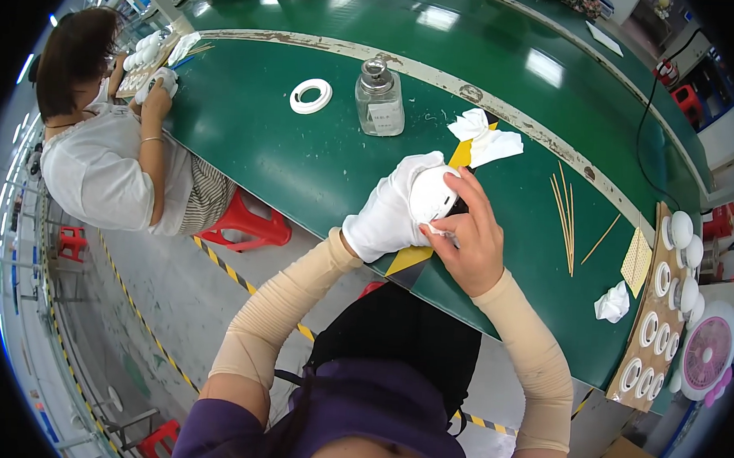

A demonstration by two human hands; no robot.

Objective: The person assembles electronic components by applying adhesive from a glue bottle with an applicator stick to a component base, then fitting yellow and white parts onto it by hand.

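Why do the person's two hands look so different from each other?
The left hand wears a white glove, while the right hand is bare. The left hand cups a round white part from the side, while the right hand's fingertips pinch at the part's lower edge. The left hand's fingers curl around the part; the right hand's lie straighter. Both arms wear beige sleeves, and both hands work over the green table.

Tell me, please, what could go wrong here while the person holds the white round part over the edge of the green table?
The white round part sits in the gloved left hand near the table edge; if the grip slips, it may fall to the floor. The bare right hand touches it and might leave marks. The glass bottle stands within reach of a careless arm and could tip over.
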